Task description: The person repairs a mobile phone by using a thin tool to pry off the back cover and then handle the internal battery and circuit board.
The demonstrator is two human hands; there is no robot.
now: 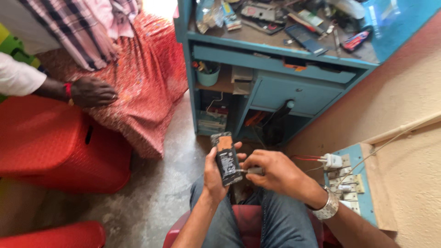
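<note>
L hand is wrapped round an opened phone, held up over the lap, w/ its insides showing. R hand pinches a small silver tool at the phone's low edge; tool tip is too tiny to make out. Another person's hand rests on red cloth. Blue desk is cut off at top.

Opened phone, back exposed, upright above lap; small tool touching its edge
</note>
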